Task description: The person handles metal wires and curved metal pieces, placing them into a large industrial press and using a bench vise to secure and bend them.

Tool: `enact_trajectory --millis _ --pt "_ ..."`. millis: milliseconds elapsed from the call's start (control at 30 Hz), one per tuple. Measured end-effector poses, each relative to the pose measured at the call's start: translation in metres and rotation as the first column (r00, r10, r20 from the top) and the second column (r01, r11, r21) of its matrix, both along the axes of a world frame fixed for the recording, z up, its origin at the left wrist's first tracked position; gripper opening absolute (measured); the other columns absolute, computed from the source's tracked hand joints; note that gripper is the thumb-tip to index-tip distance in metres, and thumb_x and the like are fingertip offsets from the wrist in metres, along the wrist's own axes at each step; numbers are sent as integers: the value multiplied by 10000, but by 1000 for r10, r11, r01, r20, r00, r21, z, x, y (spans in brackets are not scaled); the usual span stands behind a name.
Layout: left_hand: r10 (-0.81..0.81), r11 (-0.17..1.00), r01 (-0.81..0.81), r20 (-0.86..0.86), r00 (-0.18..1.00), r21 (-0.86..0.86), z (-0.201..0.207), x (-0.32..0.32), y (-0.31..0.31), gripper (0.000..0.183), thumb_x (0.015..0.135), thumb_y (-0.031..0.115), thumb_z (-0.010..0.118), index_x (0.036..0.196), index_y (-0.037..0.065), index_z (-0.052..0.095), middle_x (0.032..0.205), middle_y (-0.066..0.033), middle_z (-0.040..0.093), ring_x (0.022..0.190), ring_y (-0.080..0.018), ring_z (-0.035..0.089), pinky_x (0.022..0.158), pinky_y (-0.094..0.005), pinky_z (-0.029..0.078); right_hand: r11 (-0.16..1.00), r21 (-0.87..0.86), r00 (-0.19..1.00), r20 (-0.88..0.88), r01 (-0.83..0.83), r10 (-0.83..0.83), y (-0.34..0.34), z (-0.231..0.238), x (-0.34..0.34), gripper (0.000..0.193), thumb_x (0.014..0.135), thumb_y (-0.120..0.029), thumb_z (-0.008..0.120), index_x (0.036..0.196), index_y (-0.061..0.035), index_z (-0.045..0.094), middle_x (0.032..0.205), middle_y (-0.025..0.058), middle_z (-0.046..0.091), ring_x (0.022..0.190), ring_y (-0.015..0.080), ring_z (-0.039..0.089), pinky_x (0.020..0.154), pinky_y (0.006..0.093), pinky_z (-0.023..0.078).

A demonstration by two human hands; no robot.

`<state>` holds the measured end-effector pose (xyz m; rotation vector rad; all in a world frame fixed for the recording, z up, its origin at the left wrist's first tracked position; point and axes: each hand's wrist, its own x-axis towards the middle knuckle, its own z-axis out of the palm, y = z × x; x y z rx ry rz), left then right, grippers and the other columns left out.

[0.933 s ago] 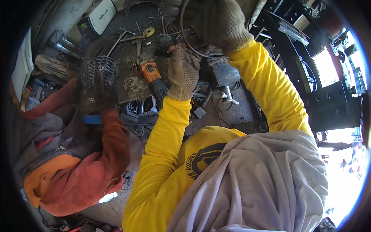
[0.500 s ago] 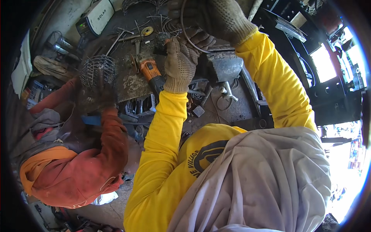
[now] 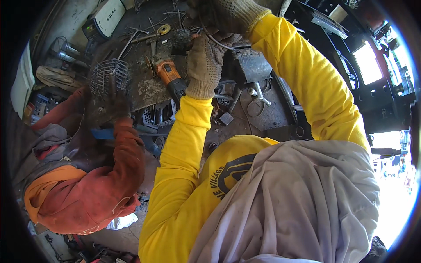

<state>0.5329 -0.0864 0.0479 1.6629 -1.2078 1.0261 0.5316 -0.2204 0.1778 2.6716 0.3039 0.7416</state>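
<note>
Both my hands wear brown knit gloves and meet near the top of the view. My left hand [image 3: 205, 61] is closed, its fingers curled round a thin curved metal rod [image 3: 218, 43]. Just above it, my right hand [image 3: 230, 18] is up against the rod's upper part; its fingers are dark and blurred, so their grip is hidden. An orange and black angle grinder [image 3: 168, 73] lies on the workbench [image 3: 151, 94] left of my left wrist. Below and right of my hands is a metal vise [image 3: 253, 66] with a T-shaped handle [image 3: 259, 93].
At the left, a person in a red sweatshirt [image 3: 83, 197] holds a round wire cage [image 3: 108, 79]. Behind are a white box-shaped device [image 3: 104, 18], a yellow disc [image 3: 164, 29] and bent rods. A crate [image 3: 153, 115] sits below the bench edge. Dark perforated metal [image 3: 346, 48] stands at right.
My right hand has shifted left and up, and the rod has swung left with it. My left hand stays nearly in place. The other person's hands have hardly moved.
</note>
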Motion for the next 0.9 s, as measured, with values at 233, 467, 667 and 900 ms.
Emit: enact_trajectory --millis 233,467,667,900 --pt "19 991 -17 13 1000 -130 -5 0 -1 317 929 153 634 1220 31 601 1134 -165 692 1014 -367 682 877 -407 551 338 940 870 -123 -53 478 4 25 -20 354 957 -287 511 1167 -13 592 1026 112 672 932 254 632 953 324 410" --pt "-50 988 32 -120 992 -151 -1 -1 1 428 922 220 696 1227 -63 596 1159 -197 664 1029 -330 675 947 -369 535 250 860 806 262 -444 531 11 26 -43 320 852 -92 635 1163 -21 612 1007 99 664 910 246 597 900 330 455" --pt "262 965 -258 88 961 -56 -2 0 -2 407 900 229 713 1172 -64 636 1157 -197 663 1039 -364 668 900 -383 564 241 902 876 236 -359 420 18 33 -39 394 980 -341 516 1150 -5 633 908 99 640 799 237 587 764 362 514" --pt "85 995 -91 -124 989 -42 -9 -3 -6 414 906 165 691 1235 -65 592 1101 -199 679 992 -386 681 909 -407 558 -757 638 937 162 141 311 46 39 -27 607 1000 -549 390 1035 14 615 739 81 531 633 240 521 614 373 471"
